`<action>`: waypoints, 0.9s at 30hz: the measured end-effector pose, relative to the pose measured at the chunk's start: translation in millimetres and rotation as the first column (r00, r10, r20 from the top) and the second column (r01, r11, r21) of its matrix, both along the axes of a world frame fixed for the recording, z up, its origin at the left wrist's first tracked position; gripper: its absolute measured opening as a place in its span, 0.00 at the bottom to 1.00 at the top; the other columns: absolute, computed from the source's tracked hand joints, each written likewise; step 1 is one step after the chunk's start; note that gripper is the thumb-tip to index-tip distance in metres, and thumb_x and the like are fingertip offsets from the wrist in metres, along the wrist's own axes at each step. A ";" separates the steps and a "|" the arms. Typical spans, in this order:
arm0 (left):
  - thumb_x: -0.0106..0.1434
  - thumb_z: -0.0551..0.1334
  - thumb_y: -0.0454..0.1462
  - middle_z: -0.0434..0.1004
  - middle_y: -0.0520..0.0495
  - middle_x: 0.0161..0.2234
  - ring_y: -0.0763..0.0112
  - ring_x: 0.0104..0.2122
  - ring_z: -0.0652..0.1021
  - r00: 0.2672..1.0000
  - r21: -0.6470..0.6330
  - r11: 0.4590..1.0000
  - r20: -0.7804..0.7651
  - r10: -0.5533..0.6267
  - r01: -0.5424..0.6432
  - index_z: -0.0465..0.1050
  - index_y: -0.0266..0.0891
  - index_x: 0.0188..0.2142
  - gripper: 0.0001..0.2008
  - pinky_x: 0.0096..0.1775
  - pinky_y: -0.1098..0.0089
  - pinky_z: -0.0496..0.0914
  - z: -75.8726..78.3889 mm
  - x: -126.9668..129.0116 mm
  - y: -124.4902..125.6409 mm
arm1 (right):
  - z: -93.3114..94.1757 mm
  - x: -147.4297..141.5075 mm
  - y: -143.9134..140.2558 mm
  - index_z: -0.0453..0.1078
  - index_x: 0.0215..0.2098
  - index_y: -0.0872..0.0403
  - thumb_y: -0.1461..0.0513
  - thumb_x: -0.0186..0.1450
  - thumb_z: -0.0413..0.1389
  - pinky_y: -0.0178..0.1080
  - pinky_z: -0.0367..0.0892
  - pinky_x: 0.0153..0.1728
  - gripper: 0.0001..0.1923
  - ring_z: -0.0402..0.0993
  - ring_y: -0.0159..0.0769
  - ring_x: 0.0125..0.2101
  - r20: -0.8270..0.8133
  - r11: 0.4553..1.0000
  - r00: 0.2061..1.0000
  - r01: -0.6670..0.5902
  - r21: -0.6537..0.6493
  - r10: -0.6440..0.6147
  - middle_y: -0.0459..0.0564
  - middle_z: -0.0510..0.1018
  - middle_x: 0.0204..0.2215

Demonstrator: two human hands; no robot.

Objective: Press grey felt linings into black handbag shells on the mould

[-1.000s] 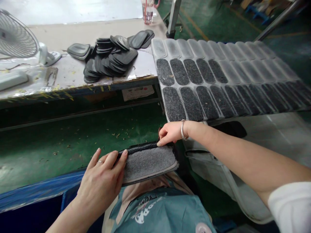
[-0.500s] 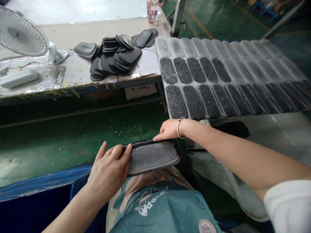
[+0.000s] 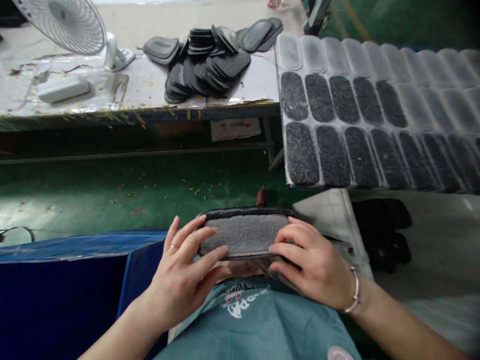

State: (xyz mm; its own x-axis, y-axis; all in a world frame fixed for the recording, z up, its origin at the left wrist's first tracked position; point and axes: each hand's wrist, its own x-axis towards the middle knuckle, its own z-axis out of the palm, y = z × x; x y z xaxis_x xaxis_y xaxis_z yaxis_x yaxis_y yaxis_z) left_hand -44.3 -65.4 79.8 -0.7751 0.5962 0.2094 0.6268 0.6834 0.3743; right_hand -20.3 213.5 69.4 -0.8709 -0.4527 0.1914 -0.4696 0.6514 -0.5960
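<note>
Low in front of my apron lies an oblong piece with a fuzzy grey face and a black rim (image 3: 245, 232). Its kind I cannot make out. My left hand (image 3: 189, 270) grips its left end, fingers over the top edge and grey face. At the right end, my right hand (image 3: 311, 262) holds it with curled fingers on the edge and corner. The black upper rim shows between the two hands. What supports the piece from below is hidden.
A pile of black curved pads (image 3: 204, 75) lies on the worktable (image 3: 258, 80) beside a white fan (image 3: 67, 25). To the right, a slanted board (image 3: 283, 130) bears rows of dark and pale oblong pads. A blue bin (image 3: 60, 300) stands at lower left.
My right hand has come down from the upper edge to the right end of the piece. My left hand has shifted right and spread its fingers. The view has moved left.
</note>
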 end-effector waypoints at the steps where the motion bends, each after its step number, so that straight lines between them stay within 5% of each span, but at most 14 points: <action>1: 0.58 0.66 0.36 0.73 0.44 0.47 0.52 0.56 0.67 1.000 0.036 0.999 0.005 -0.007 0.007 0.76 0.46 0.41 0.10 0.60 0.41 0.53 -1.6 3.8 1.7 | -1.5 3.6 -4.1 0.73 0.38 0.54 0.61 0.61 0.59 0.50 0.60 0.55 0.07 0.69 0.36 0.39 -0.001 1.000 1.000 0.003 0.003 -0.003 0.50 0.73 0.35; 10: 0.56 0.67 0.33 0.76 0.48 0.35 0.64 0.41 0.74 0.996 0.149 0.987 0.078 0.051 -0.062 0.75 0.41 0.29 0.03 0.56 0.46 0.60 -10.9 7.1 24.0 | -6.1 3.5 -22.3 0.73 0.28 0.53 0.60 0.62 0.59 0.50 0.61 0.50 0.06 0.67 0.34 0.33 0.045 0.991 0.990 0.132 0.033 -0.133 0.47 0.72 0.28; 27: 0.57 0.64 0.31 0.75 0.48 0.32 0.64 0.39 0.73 0.989 0.134 0.985 0.116 0.092 -0.108 0.72 0.38 0.30 0.03 0.57 0.45 0.56 -14.1 8.7 34.8 | -3.7 6.5 -35.0 0.71 0.27 0.55 0.62 0.63 0.56 0.50 0.55 0.53 0.08 0.64 0.35 0.36 0.156 0.969 0.958 0.231 0.087 -0.242 0.48 0.71 0.29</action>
